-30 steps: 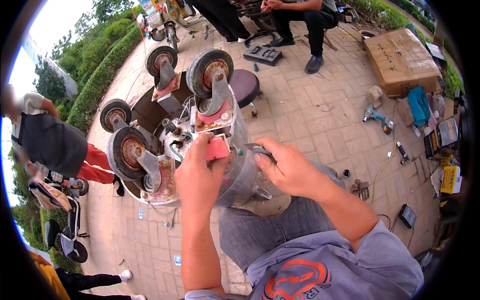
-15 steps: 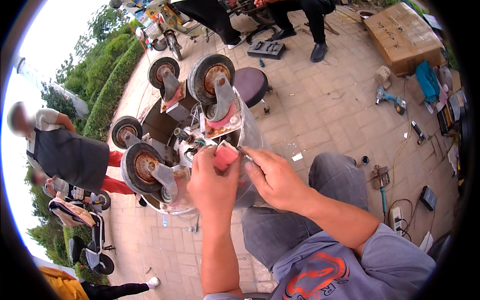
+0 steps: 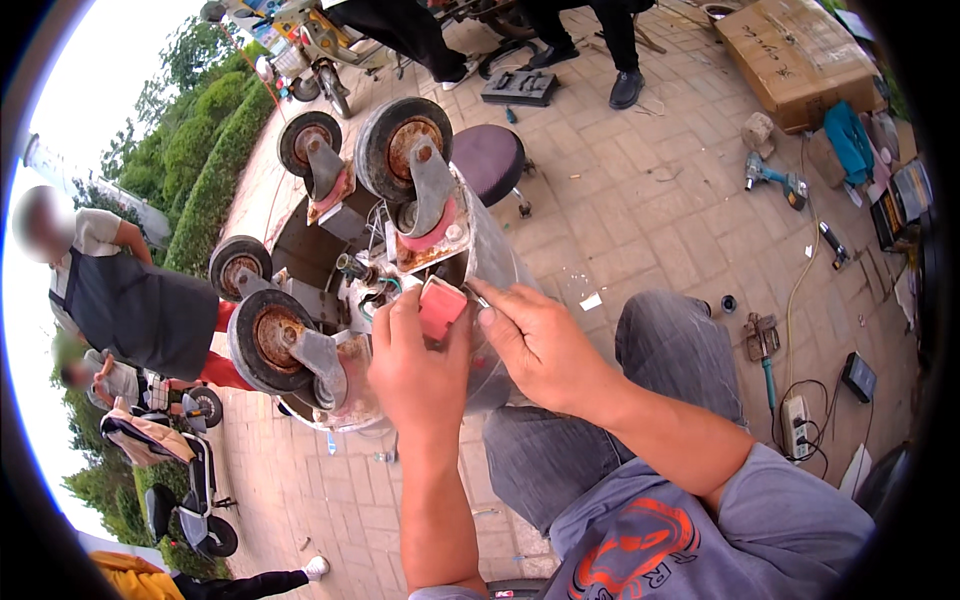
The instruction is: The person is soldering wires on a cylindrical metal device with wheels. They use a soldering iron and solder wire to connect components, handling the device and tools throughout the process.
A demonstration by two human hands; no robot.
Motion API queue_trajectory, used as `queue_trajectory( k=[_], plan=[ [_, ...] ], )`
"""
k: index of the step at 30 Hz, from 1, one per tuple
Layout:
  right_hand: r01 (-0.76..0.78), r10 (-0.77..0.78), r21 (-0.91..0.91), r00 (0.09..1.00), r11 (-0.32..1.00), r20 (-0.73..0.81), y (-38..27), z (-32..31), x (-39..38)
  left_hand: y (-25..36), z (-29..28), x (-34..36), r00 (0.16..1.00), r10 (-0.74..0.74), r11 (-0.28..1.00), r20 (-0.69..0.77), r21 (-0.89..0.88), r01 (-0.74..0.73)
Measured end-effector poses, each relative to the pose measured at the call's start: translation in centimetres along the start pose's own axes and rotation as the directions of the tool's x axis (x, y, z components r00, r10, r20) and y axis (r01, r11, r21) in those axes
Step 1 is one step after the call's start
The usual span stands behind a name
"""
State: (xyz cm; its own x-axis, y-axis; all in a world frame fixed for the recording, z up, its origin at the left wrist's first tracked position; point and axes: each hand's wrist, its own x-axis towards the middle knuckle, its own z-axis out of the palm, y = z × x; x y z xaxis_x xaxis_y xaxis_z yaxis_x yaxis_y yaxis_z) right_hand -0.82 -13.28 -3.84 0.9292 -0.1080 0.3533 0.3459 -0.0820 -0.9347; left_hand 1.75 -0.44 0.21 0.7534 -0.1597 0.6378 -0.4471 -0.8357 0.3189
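My left hand (image 3: 420, 370) grips a red, soft-looking block (image 3: 440, 305), fingers wrapped round it. On its right, my right hand (image 3: 530, 350) is closed on a small grey metal blade tool (image 3: 477, 294), mostly hidden, held at or very near the block’s edge. Just beyond both hands is an upturned round metal machine body (image 3: 495, 262) bearing rusty caster wheels (image 3: 285, 338) on pink-and-rust mounting plates, with a brass fitting and green wire at its centre.
A round stool (image 3: 487, 155) stands behind the machine. Rightward lie a cardboard box (image 3: 800, 60), cordless tool (image 3: 775, 185), teal-handled tool (image 3: 768, 370) and power strip (image 3: 798, 427). At left are a person in a dark apron (image 3: 135, 310) and a scooter (image 3: 190, 505); others are at the top.
My right hand has brought the blade closer to the red block. Small white scraps have appeared on the paving beside the machine. The whole view has also shifted somewhat.
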Motion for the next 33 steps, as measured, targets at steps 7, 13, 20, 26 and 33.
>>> queue_trajectory(
  k=[7,13,20,26,33],
  plan=[
    [0.04,-0.038,-0.079,0.999,0.996,0.026,-0.1,-0.8,0.3,-0.1,0.0,0.0,1.0,0.023,1.0,-0.009,0.007,-0.023],
    [0.063,-0.056,-0.137,0.997,0.989,0.053,0.1,-0.7,0.3,0.1,-0.1,0.0,1.0,0.005,1.0,-0.003,-0.002,-0.005],
    [0.02,-0.032,-0.152,0.996,0.988,-0.079,0.7,-2.6,1.1,-0.8,0.0,0.3,0.996,0.083,0.994,-0.018,0.066,-0.082],
    [0.118,-0.112,-0.13,0.992,0.984,0.053,0.5,-0.9,0.5,0.0,0.0,0.0,1.0,0.006,1.0,0.002,-0.014,-0.006],
    [0.026,-0.052,-0.159,0.986,0.987,-0.159,0.5,-1.3,0.9,0.0,0.0,0.0,1.0,-0.006,1.0,0.008,-0.007,0.006]
  ],
)
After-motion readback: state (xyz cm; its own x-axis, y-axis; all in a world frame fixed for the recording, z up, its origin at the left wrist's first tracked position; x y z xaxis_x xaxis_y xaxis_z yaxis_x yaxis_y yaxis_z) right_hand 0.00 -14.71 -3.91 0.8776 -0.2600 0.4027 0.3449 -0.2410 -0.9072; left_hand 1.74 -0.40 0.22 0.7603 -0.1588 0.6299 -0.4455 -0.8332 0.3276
